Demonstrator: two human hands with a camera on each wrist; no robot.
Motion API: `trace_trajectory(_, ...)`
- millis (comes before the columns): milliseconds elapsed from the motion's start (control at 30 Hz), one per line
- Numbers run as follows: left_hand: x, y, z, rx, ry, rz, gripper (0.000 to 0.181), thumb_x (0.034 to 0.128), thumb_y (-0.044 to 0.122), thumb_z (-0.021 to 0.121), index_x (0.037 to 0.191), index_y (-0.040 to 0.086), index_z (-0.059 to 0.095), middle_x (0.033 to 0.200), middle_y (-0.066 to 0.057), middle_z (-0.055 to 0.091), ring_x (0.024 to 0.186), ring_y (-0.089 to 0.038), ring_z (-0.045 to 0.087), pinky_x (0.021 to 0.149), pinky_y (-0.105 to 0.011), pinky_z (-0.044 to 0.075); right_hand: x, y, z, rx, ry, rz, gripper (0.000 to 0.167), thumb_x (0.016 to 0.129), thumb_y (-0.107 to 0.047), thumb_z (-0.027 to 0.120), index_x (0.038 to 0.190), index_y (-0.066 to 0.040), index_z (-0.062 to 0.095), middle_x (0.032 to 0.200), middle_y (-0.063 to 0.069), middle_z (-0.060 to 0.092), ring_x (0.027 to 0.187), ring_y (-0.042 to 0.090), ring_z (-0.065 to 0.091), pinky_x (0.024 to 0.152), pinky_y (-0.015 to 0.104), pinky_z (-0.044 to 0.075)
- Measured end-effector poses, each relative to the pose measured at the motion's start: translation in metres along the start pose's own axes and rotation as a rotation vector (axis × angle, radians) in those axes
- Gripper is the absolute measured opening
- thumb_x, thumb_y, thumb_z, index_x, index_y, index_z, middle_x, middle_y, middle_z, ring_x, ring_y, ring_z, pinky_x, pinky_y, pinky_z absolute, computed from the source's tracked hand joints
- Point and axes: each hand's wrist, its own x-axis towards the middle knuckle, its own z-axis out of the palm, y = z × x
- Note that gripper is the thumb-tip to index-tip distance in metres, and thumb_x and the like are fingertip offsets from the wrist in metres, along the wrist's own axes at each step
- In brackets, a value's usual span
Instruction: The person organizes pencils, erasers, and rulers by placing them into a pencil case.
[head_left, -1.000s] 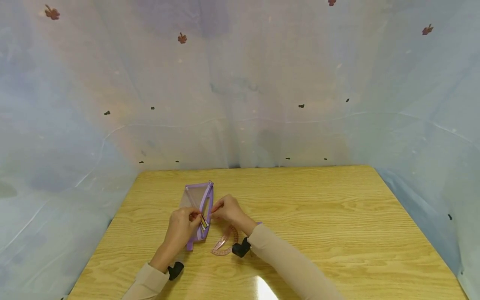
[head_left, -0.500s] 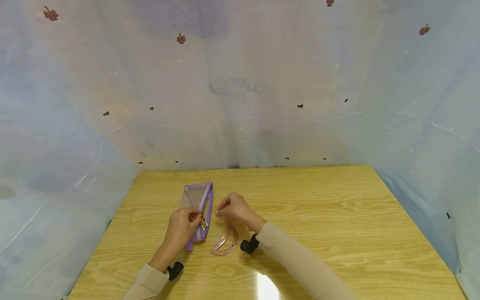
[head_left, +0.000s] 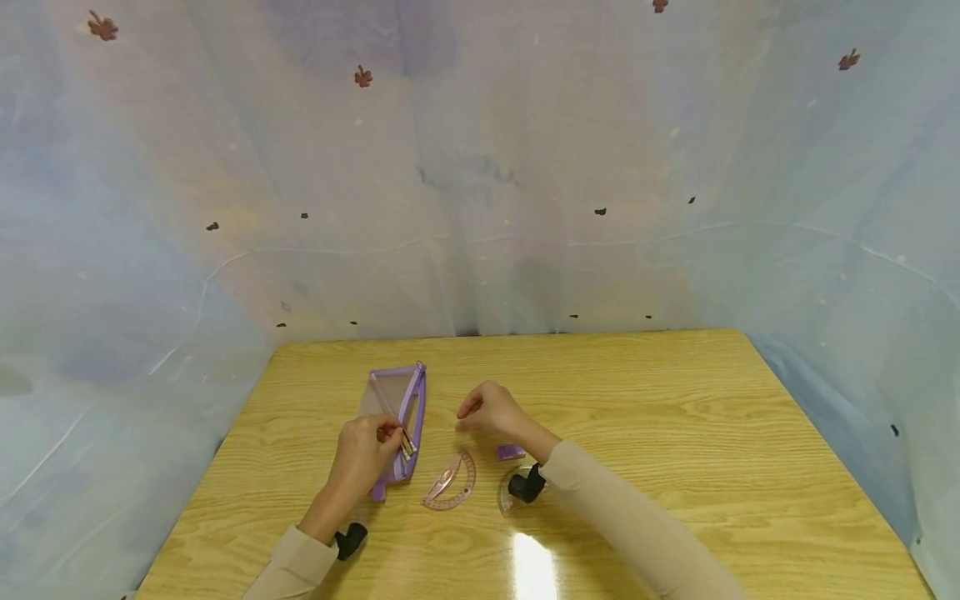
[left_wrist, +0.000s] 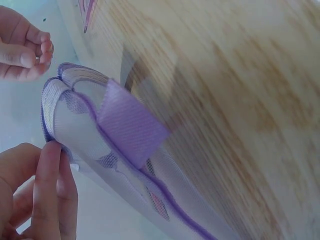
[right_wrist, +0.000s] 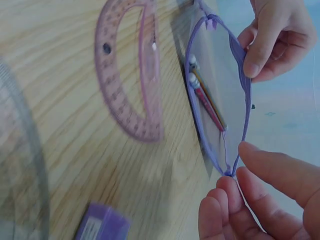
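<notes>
While our left hand point(head_left: 360, 454) pinches the rim of the purple mesh pouch point(head_left: 388, 392) on the desk's point(head_left: 637, 417) left side, its mouth gapes over two pencils point(right_wrist: 207, 102) inside. Our right hand point(head_left: 491, 412), clear to the right, curls its fingers loosely around nothing visible. We'd best hold that rim steady and lifted, and work well above the pink protractor point(head_left: 446, 479).

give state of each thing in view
Purple mesh pouch: unzipped, mouth open
Slim pink and yellow pencils: inside the pouch
Pink semicircular plastic protractor: flat on the wooden table
Clear curved plastic piece: flat, partly hidden
Purple rectangular block: on the table
Left hand: pinches the pouch's edge
Right hand: off the pouch
</notes>
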Motion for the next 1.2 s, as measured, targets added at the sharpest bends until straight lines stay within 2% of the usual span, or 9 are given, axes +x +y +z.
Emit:
trace_trajectory(700, 0.001, 0.001, 0.000, 0.007, -0.020, -0.021, 0.004, 0.0860, -0.002, 0.073, 0.083, 0.000, 0.074, 0.072, -0.002, 0.067, 0.063, -0.010, 0.060, 0.054, -0.022, 0.050, -0.023, 0.031, -0.030, -0.019, -0.057, -0.022, 0.009, 0.080, -0.002, 0.082, 0.082, -0.001, 0.073, 0.074, 0.003, 0.066, 0.065, 0.015, 0.060, 0.061, 0.029, 0.053)
trace_trajectory(900, 0.001, 0.001, 0.001, 0.007, -0.001, -0.023, 0.005, 0.0851, -0.003, 0.074, 0.081, 0.000, 0.074, 0.070, -0.002, 0.067, 0.062, -0.009, 0.060, 0.053, -0.022, 0.050, -0.027, 0.042, -0.033, 0.027, -0.095, -0.048, 0.009, 0.081, 0.001, 0.080, 0.086, 0.002, 0.072, 0.077, 0.005, 0.066, 0.068, 0.015, 0.061, 0.064, 0.028, 0.054)
trace_trajectory(1200, 0.001, -0.001, 0.001, -0.002, -0.002, -0.013, 0.004, 0.0842, -0.004, 0.074, 0.081, -0.001, 0.074, 0.070, -0.001, 0.067, 0.062, -0.010, 0.060, 0.053, -0.022, 0.050, -0.038, 0.049, -0.041, -0.022, -0.116, -0.131, 0.012, 0.080, 0.004, 0.080, 0.087, 0.007, 0.072, 0.078, 0.007, 0.068, 0.069, 0.012, 0.060, 0.063, 0.023, 0.052)
